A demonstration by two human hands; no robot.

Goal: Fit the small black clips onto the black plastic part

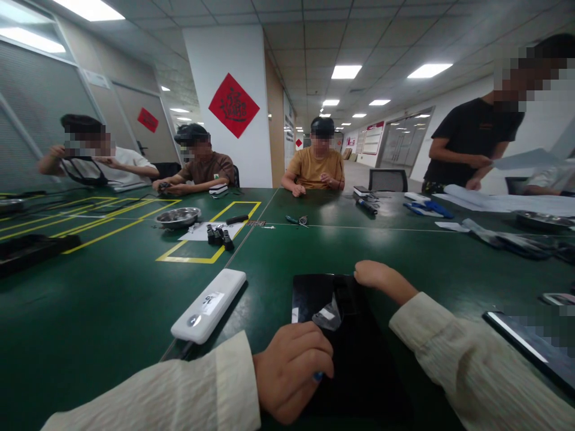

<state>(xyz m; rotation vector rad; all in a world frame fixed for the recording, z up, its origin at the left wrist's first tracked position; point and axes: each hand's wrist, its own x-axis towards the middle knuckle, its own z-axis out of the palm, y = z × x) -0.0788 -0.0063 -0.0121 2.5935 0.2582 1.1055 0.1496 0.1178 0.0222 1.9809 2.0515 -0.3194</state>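
Note:
In front of me lies a flat, dark black thing, perhaps a tray or a mat, with a glossy far part. My left hand is over its near left side, fingers curled; a small bit of blue shows beneath them, too hidden to name. Just beyond those fingers rests a small clear plastic bag with a white label. At the far right corner of the black thing is my right hand, closed, its fingertips turned away and what they grip hidden.
Left of the black thing lies a white power bank. Farther off are a metal bowl, several black parts and pliers. A tablet is at right. Several people sit or stand around the green table.

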